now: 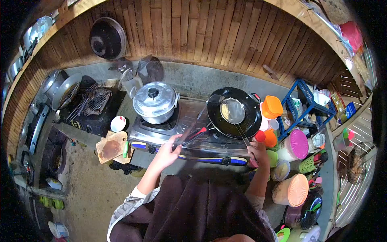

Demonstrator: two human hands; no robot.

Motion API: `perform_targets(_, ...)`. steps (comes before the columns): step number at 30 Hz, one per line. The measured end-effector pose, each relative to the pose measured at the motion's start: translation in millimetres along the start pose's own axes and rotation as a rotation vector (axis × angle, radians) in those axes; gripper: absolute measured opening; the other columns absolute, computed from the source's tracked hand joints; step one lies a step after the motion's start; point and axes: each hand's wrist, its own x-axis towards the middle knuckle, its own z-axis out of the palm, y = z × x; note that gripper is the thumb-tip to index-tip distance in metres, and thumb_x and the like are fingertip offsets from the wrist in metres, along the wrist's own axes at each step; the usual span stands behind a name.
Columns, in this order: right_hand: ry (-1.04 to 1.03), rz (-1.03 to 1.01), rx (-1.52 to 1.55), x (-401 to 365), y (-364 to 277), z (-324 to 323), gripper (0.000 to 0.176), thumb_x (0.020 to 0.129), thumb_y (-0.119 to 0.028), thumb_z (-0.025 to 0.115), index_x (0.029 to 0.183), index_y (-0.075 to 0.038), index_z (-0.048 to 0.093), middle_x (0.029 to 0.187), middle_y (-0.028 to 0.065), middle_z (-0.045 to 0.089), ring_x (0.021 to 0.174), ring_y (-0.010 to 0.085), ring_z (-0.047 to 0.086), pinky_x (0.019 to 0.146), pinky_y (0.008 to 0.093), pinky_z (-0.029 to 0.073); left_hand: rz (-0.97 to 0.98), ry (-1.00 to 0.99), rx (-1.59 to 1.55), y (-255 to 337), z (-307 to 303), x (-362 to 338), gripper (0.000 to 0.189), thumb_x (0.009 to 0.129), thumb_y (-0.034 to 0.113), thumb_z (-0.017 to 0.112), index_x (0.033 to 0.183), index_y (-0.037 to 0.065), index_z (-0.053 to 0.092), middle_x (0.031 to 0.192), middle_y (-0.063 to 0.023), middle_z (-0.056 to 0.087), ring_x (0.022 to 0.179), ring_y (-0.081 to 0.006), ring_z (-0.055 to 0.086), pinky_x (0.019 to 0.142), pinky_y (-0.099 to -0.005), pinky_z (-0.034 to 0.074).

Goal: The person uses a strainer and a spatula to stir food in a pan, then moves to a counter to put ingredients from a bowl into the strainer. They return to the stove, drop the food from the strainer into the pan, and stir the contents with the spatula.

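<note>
My right hand (258, 153) is closed round the handle of a round mesh strainer (235, 113). The strainer is over the black wok (252, 101), with a little yellowish food (225, 109) at its left side. My left hand (166, 153) is closed at the lower end of a spatula (200, 115), whose shaft is smeared by motion. The spatula's flat blade reaches the wok's left rim. Close beside my left fingers lies the wok's black and red handle (196, 134). The wok sits on the right side of a gas stove (187, 121).
A lidded aluminium pot (155, 104) occupies the left burner. Left of the stove are a white bowl (118, 124) and a stained cutting board (111, 148). An orange container (272, 106), a pink-lidded jar (296, 145) and a blue rack (306, 105) crowd the right side.
</note>
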Motion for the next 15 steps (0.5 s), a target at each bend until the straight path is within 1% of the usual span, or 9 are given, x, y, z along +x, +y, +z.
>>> perform_targets(2,0.038,-0.011,-0.03,-7,-2,7,0.025,0.075,-0.014,0.055,0.097,0.0,0.054,0.06,0.0007,0.049,0.043,0.0074,0.042,0.04,0.0213,0.034,0.011,0.036,0.01,-1,1,1,0.04,0.078,0.014,0.051,0.117,0.01,0.042,0.056,-0.0117,0.05,0.05,-0.0193,0.047,0.052,-0.0319,0.039)
perform_targets(3,0.046,-0.031,-0.012,-5,-1,11,0.025,0.075,-0.014,0.055,0.097,0.0,0.054,0.06,0.0007,0.049,0.043,0.0074,0.042,0.04,0.0213,0.034,0.037,0.047,0.047,5,-2,5,0.04,0.078,0.014,0.051,0.117,0.01,0.042,0.055,-0.0127,0.049,0.05,-0.021,0.048,0.052,-0.0326,0.039)
perform_targets(5,0.13,-0.072,-0.04,-9,4,11,0.022,0.076,-0.014,0.053,0.093,0.0,0.055,0.06,0.0005,0.049,0.042,0.0073,0.041,0.04,0.0217,0.034,-0.002,0.026,0.095,7,3,5,0.041,0.078,0.014,0.051,0.117,0.01,0.042,0.055,-0.0142,0.049,0.05,-0.023,0.05,0.052,-0.0331,0.039)
perform_targets(7,0.149,-0.073,-0.041,-13,-5,8,0.022,0.076,-0.012,0.054,0.094,0.0,0.055,0.059,0.0002,0.048,0.043,0.007,0.042,0.04,0.0214,0.034,-0.022,-0.011,0.129,11,8,9,0.041,0.077,0.014,0.051,0.116,0.009,0.042,0.056,-0.0163,0.051,0.052,-0.026,0.052,0.053,-0.0349,0.04)
perform_targets(9,0.244,-0.175,-0.031,-13,-7,4,0.021,0.076,-0.01,0.054,0.095,-0.001,0.056,0.059,0.0004,0.049,0.042,0.0063,0.042,0.038,0.0205,0.032,0.033,-0.03,0.128,5,14,14,0.039,0.077,0.014,0.051,0.115,0.008,0.043,0.061,-0.0177,0.053,0.056,-0.0283,0.055,0.055,-0.0361,0.041)
perform_targets(10,0.254,-0.178,-0.027,-17,-19,4,0.021,0.076,-0.01,0.054,0.095,-0.001,0.056,0.059,0.0004,0.049,0.042,0.0063,0.042,0.038,0.0205,0.032,0.103,-0.02,0.126,5,16,16,0.039,0.077,0.014,0.051,0.114,0.007,0.044,0.066,-0.0189,0.056,0.061,-0.0302,0.057,0.057,-0.0369,0.043)
perform_targets(13,0.245,-0.245,-0.011,-38,-62,6,0.027,0.076,-0.009,0.056,0.102,-0.002,0.053,0.06,0.0008,0.05,0.04,0.006,0.041,0.036,0.02,0.03,0.107,-0.05,0.115,12,26,19,0.039,0.077,0.014,0.051,0.114,0.006,0.044,0.069,-0.0193,0.057,0.064,-0.0313,0.058,0.059,-0.0369,0.043)
perform_targets(14,0.251,-0.267,0.018,-43,-70,8,0.031,0.076,-0.009,0.056,0.106,-0.002,0.051,0.06,0.0011,0.05,0.039,0.0061,0.04,0.035,0.0203,0.03,0.172,-0.032,0.094,11,30,20,0.038,0.077,0.013,0.051,0.113,0.005,0.044,0.069,-0.0195,0.056,0.064,-0.0328,0.058,0.06,-0.0376,0.043)
perform_targets(15,0.255,-0.29,0.046,-47,-77,10,0.035,0.077,-0.009,0.056,0.11,-0.002,0.048,0.06,0.0014,0.05,0.038,0.0063,0.04,0.035,0.0206,0.029,0.175,-0.039,0.091,14,32,21,0.038,0.077,0.013,0.051,0.113,0.005,0.044,0.069,-0.0195,0.056,0.064,-0.0328,0.058,0.06,-0.0376,0.043)
